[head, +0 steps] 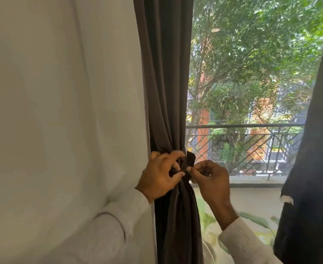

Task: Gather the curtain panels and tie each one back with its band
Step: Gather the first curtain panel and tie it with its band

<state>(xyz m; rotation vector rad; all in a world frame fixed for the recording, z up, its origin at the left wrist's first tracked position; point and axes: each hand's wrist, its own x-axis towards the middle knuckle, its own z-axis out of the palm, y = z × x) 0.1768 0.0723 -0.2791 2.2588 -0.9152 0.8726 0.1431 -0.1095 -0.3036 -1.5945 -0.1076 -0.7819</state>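
- Left hand [161,176] is curled around the bunched part of the grey curtain panel [166,82], fingers wrapped over the front of the gather. Thumb and a fingertip or two are pressed on the band [189,162] right at the pinch point.
- Right hand [209,177] has thumb and forefinger closed tight on the band's loose end, the other fingers curled in behind. So both hands are closed on fabric, nothing loose or spread.
- The band is a short strip of the same dark grey-brown cloth as the panel. One stubby end sticks up between the two hands. How it runs round the back of the curtain, I can't tell.
- The panel hangs in long soft vertical folds, matte and fairly heavy looking. It narrows to a waist at the hands, then flares out again below them.
- It sits between a plain white wall [61,111] on its left and the window [252,73] on its right.
- Both sleeves [118,221] are pale off-white, and the right one has a fine ribbed knit.
- A second dark curtain panel [313,168] hangs at the far right edge, with a small white patch on its inner edge.
- Outside there's a metal balcony railing [244,126] with a diagonal lattice, leafy trees [261,35] and some orange-red building bits behind.
- Below the sill there's a pale fabric with a green leaf print [252,220].
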